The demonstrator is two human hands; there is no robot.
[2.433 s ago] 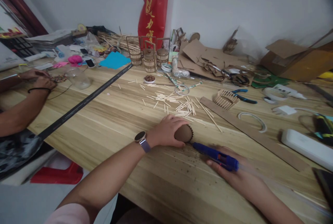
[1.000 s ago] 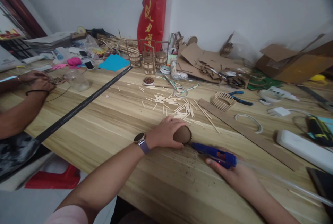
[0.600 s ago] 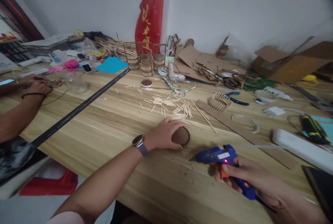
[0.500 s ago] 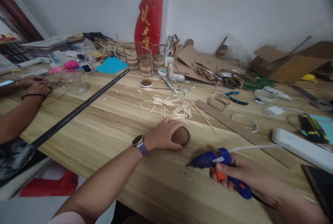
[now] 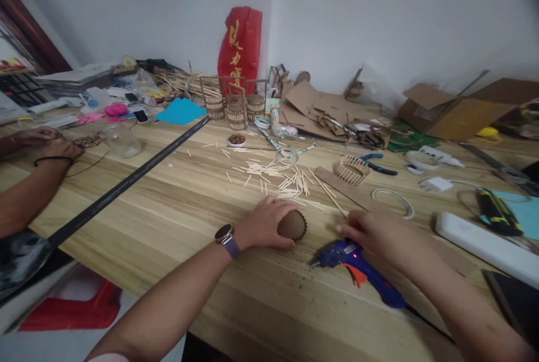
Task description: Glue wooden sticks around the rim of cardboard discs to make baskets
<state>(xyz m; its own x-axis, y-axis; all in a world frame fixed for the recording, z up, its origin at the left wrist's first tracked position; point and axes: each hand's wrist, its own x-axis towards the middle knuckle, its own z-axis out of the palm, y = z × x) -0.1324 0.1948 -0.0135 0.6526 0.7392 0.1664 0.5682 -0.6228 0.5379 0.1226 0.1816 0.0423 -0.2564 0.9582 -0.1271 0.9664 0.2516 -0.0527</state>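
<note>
My left hand (image 5: pixel 269 223), with a watch on its wrist, is closed around a round brown cardboard piece (image 5: pixel 292 225) with a ridged edge, held at the tabletop. A blue hot glue gun (image 5: pixel 349 264) with an orange trigger lies on the wood, its nozzle pointing left and a small red light showing. Just above it is my right hand (image 5: pixel 370 233), off the gun, thumb and fingers slightly apart near the end of a thin wooden stick (image 5: pixel 330 193). Short sticks (image 5: pixel 295 182) are scattered beyond my left hand.
A slatted ring (image 5: pixel 352 170) and blue-handled pliers (image 5: pixel 381 165) lie beyond a cardboard strip (image 5: pixel 337 179). Small slatted baskets (image 5: pixel 236 112) stand before a red bag (image 5: pixel 241 42). A white power strip (image 5: pixel 484 244) is at right. Another person's hands (image 5: pixel 54 143) work at left.
My right hand has let go of the glue gun, which now rests on the table, and has moved up toward the long stick. My left hand keeps its hold on the round piece.
</note>
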